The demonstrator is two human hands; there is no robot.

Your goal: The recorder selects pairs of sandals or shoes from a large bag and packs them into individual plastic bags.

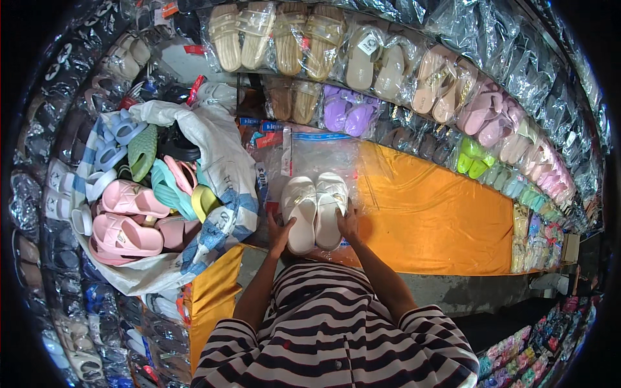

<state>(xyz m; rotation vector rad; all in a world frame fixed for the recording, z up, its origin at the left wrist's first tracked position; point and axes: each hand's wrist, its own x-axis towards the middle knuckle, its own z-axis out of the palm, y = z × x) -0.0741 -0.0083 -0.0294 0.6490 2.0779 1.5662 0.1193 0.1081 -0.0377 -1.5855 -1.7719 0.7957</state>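
Note:
A pair of cream-white slip-on sandals (300,223) stands side by side in front of me, toes pointing away. My left hand (279,234) grips the outer edge of the left sandal, its thumb along the side. On the other side, my right hand (349,224) is closed on the outer edge of the right sandal (328,226). Beneath and beyond the pair spreads a clear plastic bag (349,155) with a blue strip along its far edge. Whether the sandals rest on the bag or are held just above it, I cannot tell.
An orange cloth (433,220) covers the surface to the right. At left stands a white woven sack (226,155) heaped with pink, green, blue and yellow slippers (132,197). Plastic-wrapped footwear (359,58) lines racks behind and around. Grey floor (466,294) shows nearer me.

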